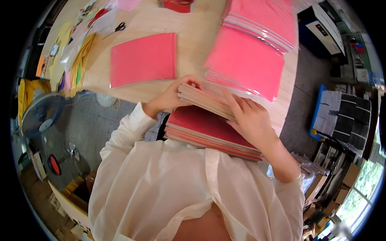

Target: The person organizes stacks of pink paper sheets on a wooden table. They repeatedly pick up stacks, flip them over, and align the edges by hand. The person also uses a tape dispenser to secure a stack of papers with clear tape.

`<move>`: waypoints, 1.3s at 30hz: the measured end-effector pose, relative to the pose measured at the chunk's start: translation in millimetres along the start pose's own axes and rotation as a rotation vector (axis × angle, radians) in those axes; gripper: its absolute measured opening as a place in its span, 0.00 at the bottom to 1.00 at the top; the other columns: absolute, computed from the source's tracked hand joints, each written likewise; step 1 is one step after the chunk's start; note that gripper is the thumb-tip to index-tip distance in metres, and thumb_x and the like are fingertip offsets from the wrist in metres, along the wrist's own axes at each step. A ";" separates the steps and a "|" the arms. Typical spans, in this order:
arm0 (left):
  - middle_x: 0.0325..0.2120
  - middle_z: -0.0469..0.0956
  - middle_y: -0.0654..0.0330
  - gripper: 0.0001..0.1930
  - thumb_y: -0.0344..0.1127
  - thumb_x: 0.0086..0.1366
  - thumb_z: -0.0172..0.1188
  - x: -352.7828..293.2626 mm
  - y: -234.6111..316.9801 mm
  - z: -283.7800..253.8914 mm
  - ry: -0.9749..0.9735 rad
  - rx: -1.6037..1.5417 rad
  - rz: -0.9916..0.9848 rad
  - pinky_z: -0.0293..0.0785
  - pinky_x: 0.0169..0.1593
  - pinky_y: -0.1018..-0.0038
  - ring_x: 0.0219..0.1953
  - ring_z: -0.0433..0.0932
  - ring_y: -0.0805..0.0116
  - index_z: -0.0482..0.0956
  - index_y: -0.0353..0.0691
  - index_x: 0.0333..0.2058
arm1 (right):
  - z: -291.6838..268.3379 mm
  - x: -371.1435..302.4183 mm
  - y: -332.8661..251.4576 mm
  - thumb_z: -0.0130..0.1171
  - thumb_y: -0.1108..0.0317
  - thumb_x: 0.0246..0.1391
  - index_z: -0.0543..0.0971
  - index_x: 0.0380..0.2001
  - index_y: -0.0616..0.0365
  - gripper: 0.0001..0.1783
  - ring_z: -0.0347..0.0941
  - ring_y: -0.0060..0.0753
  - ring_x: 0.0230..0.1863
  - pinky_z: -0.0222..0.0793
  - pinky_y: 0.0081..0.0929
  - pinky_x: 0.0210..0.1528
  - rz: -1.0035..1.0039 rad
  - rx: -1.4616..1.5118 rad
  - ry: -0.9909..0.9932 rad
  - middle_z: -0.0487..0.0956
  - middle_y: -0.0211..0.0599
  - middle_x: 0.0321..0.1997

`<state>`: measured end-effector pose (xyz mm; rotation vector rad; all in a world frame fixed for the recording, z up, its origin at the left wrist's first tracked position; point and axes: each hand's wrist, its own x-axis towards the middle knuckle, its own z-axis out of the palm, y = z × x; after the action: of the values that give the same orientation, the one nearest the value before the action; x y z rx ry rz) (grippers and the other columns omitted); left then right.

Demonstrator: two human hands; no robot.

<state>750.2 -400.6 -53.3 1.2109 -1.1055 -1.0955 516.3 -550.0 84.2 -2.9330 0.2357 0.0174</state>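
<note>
Between my two hands a small stack of thin booklets (207, 101) is held tilted, its pale layered edges facing me. My left hand (177, 94) grips the left end, fingers curled over the far side. At the right end my right hand (251, 116) clasps the stack, thumb along the near edge and fingers on top. Right below, close against my body, lies a thicker pile of red-covered booklets (209, 128). On the table ahead rests a flat pink-red booklet in clear wrapping (143, 60). Farther right are pink sheets in clear plastic sleeves (247, 60), piled in overlapping batches.
The wooden table (193, 40) carries black scissors (120, 27), a red tape roll (179, 5) and yellow paper envelopes (82, 60) at its left. A fan (42, 114) stands on the left floor. To the right are a white-and-dark machine (321, 32) and a blue crate (319, 108).
</note>
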 end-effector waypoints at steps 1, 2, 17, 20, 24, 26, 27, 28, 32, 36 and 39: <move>0.44 0.76 0.63 0.31 0.26 0.49 0.73 -0.6 -3.1 -0.2 -0.006 -0.013 -0.007 0.70 0.52 0.75 0.47 0.73 0.76 0.71 0.39 0.52 | -7.6 -18.8 12.0 0.75 0.66 0.33 0.55 0.70 0.55 0.59 0.77 0.45 0.46 0.74 0.35 0.49 0.041 -0.008 0.015 0.80 0.43 0.46; 0.43 0.76 0.63 0.28 0.25 0.50 0.73 -0.1 -5.3 1.0 -0.016 -0.027 -0.014 0.70 0.51 0.76 0.47 0.73 0.76 0.72 0.39 0.49 | -14.6 -38.6 24.0 0.76 0.67 0.32 0.55 0.70 0.54 0.60 0.77 0.46 0.48 0.74 0.35 0.52 0.085 -0.017 0.031 0.80 0.44 0.47; 0.46 0.73 0.60 0.28 0.28 0.49 0.74 12.9 -47.4 -4.9 0.013 0.212 0.030 0.70 0.50 0.76 0.44 0.73 0.75 0.70 0.38 0.48 | 125.0 -113.0 90.8 0.63 0.74 0.53 0.75 0.54 0.64 0.24 0.76 0.32 0.53 0.70 0.27 0.56 0.487 1.152 0.296 0.80 0.44 0.51; 0.45 0.76 0.58 0.27 0.30 0.50 0.75 8.9 -9.8 1.8 -0.003 -0.084 -0.229 0.71 0.51 0.70 0.46 0.75 0.70 0.70 0.36 0.45 | 85.4 -115.5 84.6 0.61 0.72 0.53 0.80 0.47 0.65 0.17 0.77 0.34 0.51 0.69 0.28 0.57 0.493 1.007 0.231 0.83 0.41 0.47; 0.42 0.78 0.56 0.19 0.27 0.53 0.70 22.6 37.1 4.8 -0.102 0.153 0.486 0.70 0.53 0.62 0.48 0.77 0.60 0.72 0.36 0.42 | 20.9 -122.2 95.6 0.60 0.68 0.52 0.81 0.47 0.58 0.18 0.76 0.38 0.54 0.66 0.34 0.60 0.249 0.705 0.300 0.82 0.42 0.50; 0.43 0.78 0.56 0.15 0.25 0.53 0.66 46.3 50.3 -8.9 -0.134 0.526 0.826 0.70 0.53 0.59 0.47 0.77 0.57 0.74 0.38 0.40 | -2.4 -113.8 116.8 0.60 0.68 0.49 0.83 0.47 0.52 0.19 0.75 0.37 0.51 0.66 0.34 0.58 -0.004 0.318 0.442 0.81 0.39 0.52; 0.46 0.76 0.58 0.12 0.25 0.54 0.64 63.3 71.9 -9.3 -0.160 0.711 0.999 0.71 0.48 0.61 0.47 0.76 0.59 0.75 0.41 0.38 | -7.7 -110.3 128.1 0.60 0.68 0.47 0.83 0.47 0.49 0.20 0.74 0.35 0.48 0.66 0.33 0.56 -0.040 0.128 0.524 0.80 0.36 0.52; 0.46 0.76 0.59 0.12 0.25 0.54 0.64 80.3 72.0 -14.1 -0.180 0.837 1.148 0.72 0.47 0.62 0.47 0.75 0.60 0.75 0.43 0.38 | -16.5 -103.6 138.1 0.60 0.68 0.46 0.83 0.47 0.45 0.21 0.73 0.33 0.46 0.65 0.32 0.54 -0.081 -0.067 0.597 0.80 0.33 0.52; 0.43 0.74 0.62 0.12 0.26 0.53 0.64 159.8 39.2 -31.1 -0.261 1.142 1.482 0.73 0.41 0.65 0.43 0.74 0.63 0.74 0.46 0.36 | 5.4 -83.7 202.4 0.59 0.67 0.42 0.84 0.47 0.34 0.25 0.66 0.30 0.40 0.64 0.30 0.46 -0.152 -0.465 0.751 0.77 0.24 0.49; 0.38 0.73 0.62 0.12 0.24 0.50 0.62 199.7 31.6 -44.7 -0.347 1.273 1.370 0.74 0.41 0.66 0.42 0.73 0.62 0.73 0.46 0.33 | 38.4 -62.6 230.5 0.58 0.69 0.44 0.83 0.49 0.31 0.27 0.69 0.29 0.35 0.66 0.27 0.41 -0.022 -0.446 0.666 0.75 0.28 0.44; 0.36 0.71 0.60 0.14 0.25 0.51 0.61 207.6 32.5 -44.1 -0.587 1.404 1.170 0.74 0.41 0.70 0.42 0.73 0.64 0.73 0.45 0.37 | 70.0 -61.7 242.4 0.58 0.73 0.44 0.81 0.52 0.28 0.31 0.70 0.26 0.26 0.72 0.25 0.32 0.055 -0.411 0.663 0.74 0.31 0.42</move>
<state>822.7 -598.8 -13.9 0.8017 -2.7390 0.4707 417.1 -761.0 -30.2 -3.2202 0.4514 -1.0199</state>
